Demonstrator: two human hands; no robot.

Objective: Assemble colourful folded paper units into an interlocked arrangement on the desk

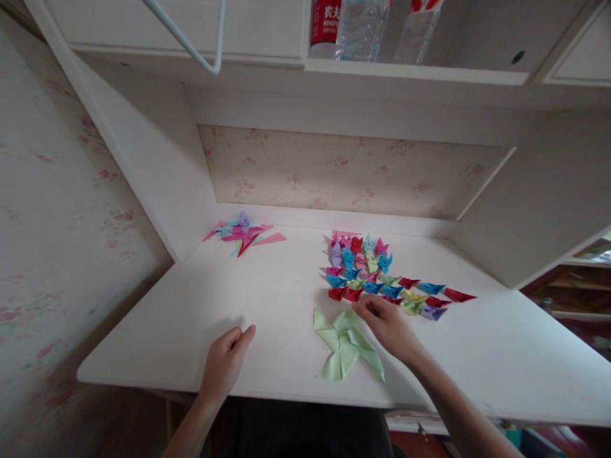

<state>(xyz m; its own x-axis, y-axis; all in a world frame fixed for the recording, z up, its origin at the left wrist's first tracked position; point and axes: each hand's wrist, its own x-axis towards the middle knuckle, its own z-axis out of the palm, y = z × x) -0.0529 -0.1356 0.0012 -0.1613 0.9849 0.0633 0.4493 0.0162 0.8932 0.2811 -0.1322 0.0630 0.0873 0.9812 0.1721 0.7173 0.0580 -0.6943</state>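
My right hand (387,323) is closed, its fingertips pinched at the upper right arm of a pale green folded paper pinwheel (341,343). The pinwheel lies on the white desk with its other arms spread. Just beyond my right hand, small folded paper pieces (372,287) in red, blue, pink, green and purple sit in rows. The hand hides part of the nearest row. To the left of the pinwheel, my left hand (225,359) rests by the desk's front edge, fingers curled in and thumb sticking out, with nothing visible in it.
A loose pile of coloured folded paper (244,234) lies at the back left of the white desk (277,280). Side panels (143,152) flank the desk. Overhead, a shelf (420,72) holds clear plastic bottles (360,28), and a pale metal bar (186,41) hangs at upper left.
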